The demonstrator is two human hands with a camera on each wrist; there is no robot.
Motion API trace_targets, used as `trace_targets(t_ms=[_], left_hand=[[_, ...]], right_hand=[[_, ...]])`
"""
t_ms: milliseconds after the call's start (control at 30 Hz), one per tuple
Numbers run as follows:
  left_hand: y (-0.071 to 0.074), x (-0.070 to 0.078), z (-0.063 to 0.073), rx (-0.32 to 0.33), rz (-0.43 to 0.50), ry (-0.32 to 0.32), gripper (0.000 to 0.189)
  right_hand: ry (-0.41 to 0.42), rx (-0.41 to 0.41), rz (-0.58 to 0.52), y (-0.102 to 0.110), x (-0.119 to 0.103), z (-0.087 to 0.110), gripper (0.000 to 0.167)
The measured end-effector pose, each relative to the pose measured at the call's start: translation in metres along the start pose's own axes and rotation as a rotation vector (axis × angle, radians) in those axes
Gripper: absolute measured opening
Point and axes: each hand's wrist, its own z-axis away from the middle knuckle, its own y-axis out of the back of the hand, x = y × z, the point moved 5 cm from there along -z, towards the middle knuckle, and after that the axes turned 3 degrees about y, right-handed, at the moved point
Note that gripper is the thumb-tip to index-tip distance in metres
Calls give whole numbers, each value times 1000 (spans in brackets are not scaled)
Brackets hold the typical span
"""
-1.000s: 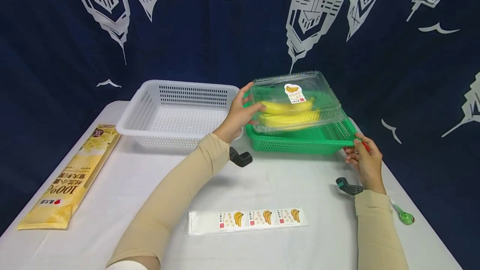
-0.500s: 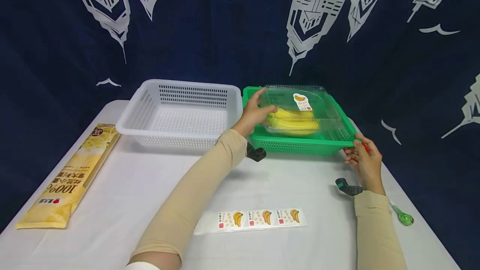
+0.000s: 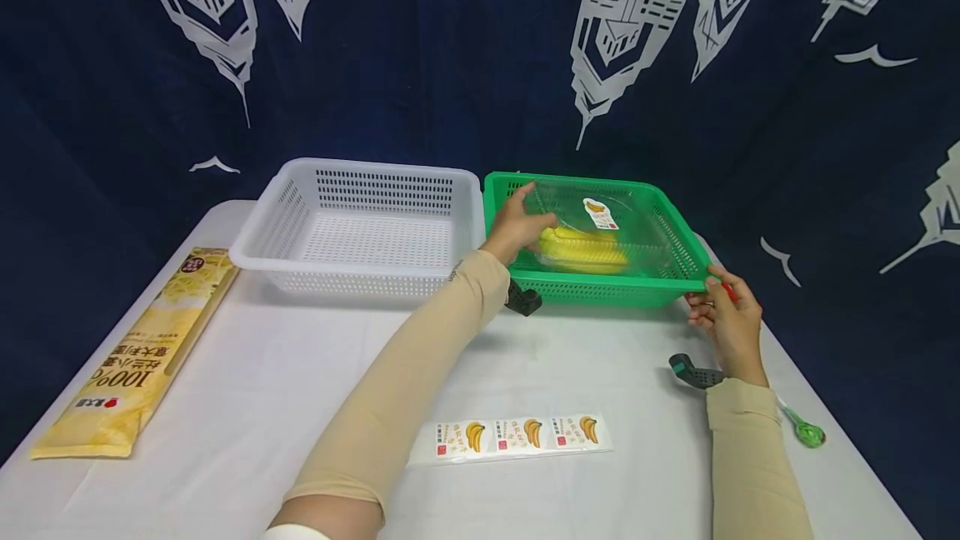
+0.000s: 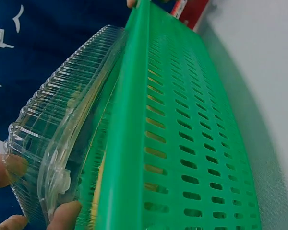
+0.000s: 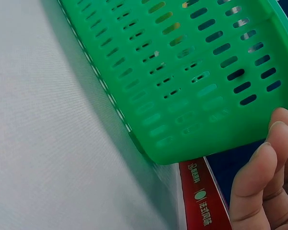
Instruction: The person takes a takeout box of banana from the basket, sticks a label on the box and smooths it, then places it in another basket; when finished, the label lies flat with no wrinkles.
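Note:
My left hand (image 3: 517, 227) pinches the left end of a clear plastic clamshell box (image 3: 648, 244), thumb and fingers at its edge. Yellow bananas (image 3: 581, 252) lie inside, under a lid bearing a banana sticker (image 3: 600, 213). The box is within the green basket (image 3: 600, 293); in the left wrist view its ribbed lid (image 4: 62, 91) stands above the rim at a slant. With thumb and fingertips, my right hand (image 3: 731, 323) holds the basket's front right corner.
A white basket (image 3: 360, 273) stands left of the green one. A yellow pasta packet (image 3: 142, 357) lies at the left edge, a sticker strip (image 3: 517, 438) in front, a green-wrapped lollipop (image 3: 808, 433) at the right. A red packet (image 5: 201, 196) shows beside the green basket.
My left hand has moved right and lowered the banana box from above the green basket down into it. The right hand has kept its hold on the basket's corner.

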Motion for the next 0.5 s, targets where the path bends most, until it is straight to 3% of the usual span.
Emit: trace_targets(t_ms=[200, 500], left_hand=[[-5, -5, -5, 8, -85, 33, 80], [-8, -7, -11, 40, -193, 19, 78]], right_hand=[[-5, 2, -5, 1, 0, 0, 24], [10, -3, -26, -1, 0, 1, 23]])
